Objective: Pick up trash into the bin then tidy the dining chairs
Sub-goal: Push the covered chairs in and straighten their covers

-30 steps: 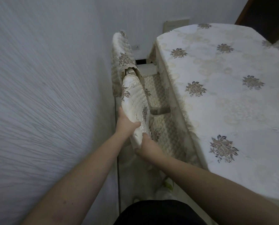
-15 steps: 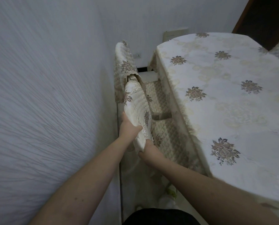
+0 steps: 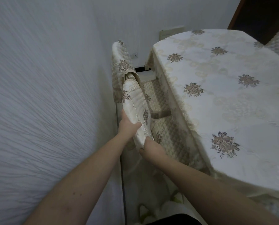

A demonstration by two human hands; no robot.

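Note:
Two dining chairs in cream embroidered covers stand in a row between the wall and the table. The near chair's backrest (image 3: pixel 135 104) is held at its near end by both hands. My left hand (image 3: pixel 127 125) grips its wall side, thumb over the top. My right hand (image 3: pixel 149 147) grips its lower table-side corner. Its quilted seat (image 3: pixel 168 137) lies partly under the tablecloth edge. Beyond it, the far chair (image 3: pixel 119 62) stands against the wall.
The dining table (image 3: pixel 225 98), under a cream flowered cloth, fills the right side. A textured white wall (image 3: pixel 46 95) runs close along the left. Pale floor (image 3: pixel 143 184) shows in the narrow gap below my arms. A dark wooden door frame (image 3: pixel 236 13) is at top right.
Both hands keep their grip on the near chair's backrest. The chairs and table sit a little lower in view, and the hands have shifted slightly.

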